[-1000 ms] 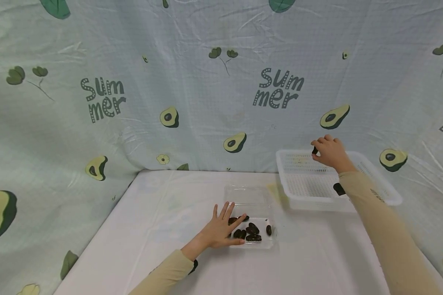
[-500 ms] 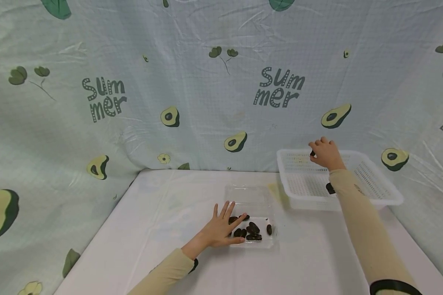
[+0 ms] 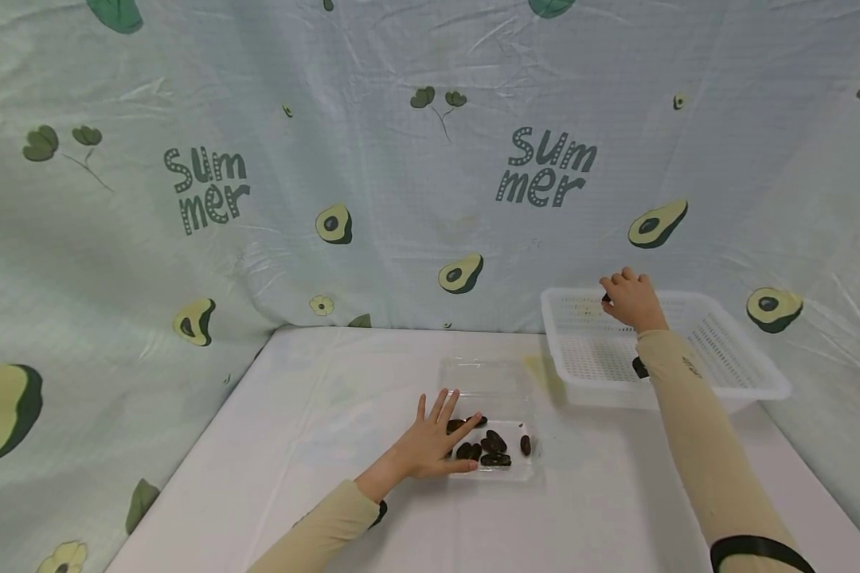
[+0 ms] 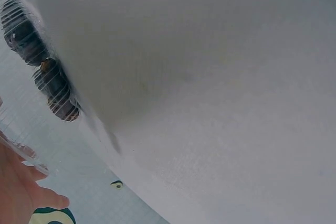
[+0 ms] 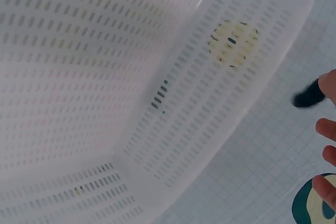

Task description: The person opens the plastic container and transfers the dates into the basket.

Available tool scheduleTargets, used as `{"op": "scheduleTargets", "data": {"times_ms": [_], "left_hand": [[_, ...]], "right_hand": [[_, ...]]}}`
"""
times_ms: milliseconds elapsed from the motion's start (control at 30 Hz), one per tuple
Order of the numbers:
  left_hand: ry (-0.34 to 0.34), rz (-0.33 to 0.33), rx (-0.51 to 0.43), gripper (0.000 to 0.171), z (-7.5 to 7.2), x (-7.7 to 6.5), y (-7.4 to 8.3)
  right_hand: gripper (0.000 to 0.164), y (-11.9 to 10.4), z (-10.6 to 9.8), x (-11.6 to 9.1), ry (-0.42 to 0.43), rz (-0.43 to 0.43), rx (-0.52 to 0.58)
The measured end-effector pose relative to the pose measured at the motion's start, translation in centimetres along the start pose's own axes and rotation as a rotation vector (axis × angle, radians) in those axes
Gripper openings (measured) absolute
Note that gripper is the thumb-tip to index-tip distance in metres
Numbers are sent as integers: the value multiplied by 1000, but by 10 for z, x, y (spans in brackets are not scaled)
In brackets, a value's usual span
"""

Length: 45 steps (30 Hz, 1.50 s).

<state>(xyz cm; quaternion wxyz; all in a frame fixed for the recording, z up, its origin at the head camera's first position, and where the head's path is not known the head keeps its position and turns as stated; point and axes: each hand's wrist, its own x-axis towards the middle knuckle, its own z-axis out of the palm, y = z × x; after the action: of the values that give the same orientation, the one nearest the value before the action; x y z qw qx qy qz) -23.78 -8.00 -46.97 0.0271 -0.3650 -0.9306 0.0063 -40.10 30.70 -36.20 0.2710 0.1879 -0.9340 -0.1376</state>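
Note:
My left hand (image 3: 424, 447) lies with spread fingers over the left side of a clear plastic clamshell box (image 3: 482, 380), whose lid stands open behind it. Several dark, glossy dates (image 3: 495, 441) are in the box. Through its ridged wall, the left wrist view shows dates (image 4: 56, 90) close up, beyond which part of a hand (image 4: 18, 195) appears. Above the far side of a white perforated basket (image 3: 748, 374), my right hand (image 3: 632, 301) pinches one dark date (image 5: 308, 96) between thumb and fingers. In the right wrist view this date is outside the basket's rim in outline.
The basket stands at the back right, close to the hanging avocado-print sheet (image 3: 401, 159). White cloth (image 3: 344, 398) covers the table, and the box stands left of the basket and nearer to me. A black band (image 3: 760, 547) circles the right forearm.
My right hand has shifted slightly left and down over the basket, still pinching the date, and is nearly still over the last half second. The left hand stays in place.

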Motion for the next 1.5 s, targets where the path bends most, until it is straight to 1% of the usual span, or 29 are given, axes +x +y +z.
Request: {"op": "scheduleTargets", "data": {"times_ms": [300, 433, 567, 700, 800, 1000, 1133, 1267, 1500], "left_hand": [[-4, -5, 6, 94, 1, -1, 1], [-5, -3, -2, 94, 1, -1, 1], [-21, -7, -3, 94, 0, -1, 1], [-24, -7, 5, 94, 0, 0, 1], [-23, -8, 15, 92, 1, 1, 1], [-23, -11, 34, 90, 1, 1, 2], [-14, -4, 47, 88, 2, 0, 2], [-10, -3, 41, 88, 1, 0, 1], [-10, -2, 26, 88, 1, 1, 0]], "right_hand": [[37, 1, -1, -4, -73, 12, 11], [37, 2, -4, -5, -80, 5, 9], [35, 4, -8, -5, -64, -20, 16], [33, 6, -15, -4, -7, -66, 28], [31, 6, -22, -4, 53, -103, 54], [26, 2, -31, -7, 132, -177, 114], [24, -9, -42, -10, 178, -238, 145], [24, -22, -54, -14, 209, -293, 168], [27, -42, -70, -24, 271, -359, 209]]}}
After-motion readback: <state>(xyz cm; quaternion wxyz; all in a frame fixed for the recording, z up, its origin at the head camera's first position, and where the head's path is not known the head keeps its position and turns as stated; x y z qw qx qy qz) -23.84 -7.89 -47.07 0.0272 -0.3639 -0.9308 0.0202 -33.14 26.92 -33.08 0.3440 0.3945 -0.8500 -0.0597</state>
